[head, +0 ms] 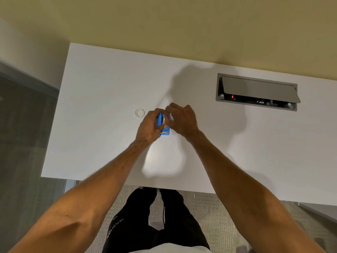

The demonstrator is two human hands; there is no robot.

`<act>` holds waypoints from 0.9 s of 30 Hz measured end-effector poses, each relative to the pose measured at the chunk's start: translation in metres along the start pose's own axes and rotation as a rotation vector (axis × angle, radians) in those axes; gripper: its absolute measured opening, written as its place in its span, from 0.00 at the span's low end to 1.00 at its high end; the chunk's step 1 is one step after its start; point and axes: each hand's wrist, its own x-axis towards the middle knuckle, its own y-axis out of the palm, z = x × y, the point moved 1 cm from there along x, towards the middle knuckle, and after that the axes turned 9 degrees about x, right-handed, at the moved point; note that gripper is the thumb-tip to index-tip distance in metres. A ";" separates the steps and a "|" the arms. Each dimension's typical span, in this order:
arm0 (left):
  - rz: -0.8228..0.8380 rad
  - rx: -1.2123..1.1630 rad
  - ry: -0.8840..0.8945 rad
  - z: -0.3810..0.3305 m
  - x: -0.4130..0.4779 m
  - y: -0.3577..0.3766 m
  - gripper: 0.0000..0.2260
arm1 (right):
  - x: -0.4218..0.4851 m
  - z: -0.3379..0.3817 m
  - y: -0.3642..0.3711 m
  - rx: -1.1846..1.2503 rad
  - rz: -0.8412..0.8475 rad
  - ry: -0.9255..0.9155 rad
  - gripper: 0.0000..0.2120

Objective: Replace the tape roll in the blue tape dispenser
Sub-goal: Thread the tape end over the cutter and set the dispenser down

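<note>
While the small blue plastic tape dispenser is steadied on the white counter by the left hand, grip closed round its side, the right hand is pinched at something pale in its cradle, identity unclear. A clear tape ring lies just beside. Judged step: seating or freeing the roll; fine alignment is called for next.

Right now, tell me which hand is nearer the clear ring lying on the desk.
Left. The left hand grips the blue dispenser just right of the clear ring; the right hand works at the dispenser's far side, farther from the ring.
</note>
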 end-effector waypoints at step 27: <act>-0.004 0.012 0.019 0.006 0.002 0.000 0.26 | -0.007 0.008 0.002 -0.030 0.064 -0.005 0.14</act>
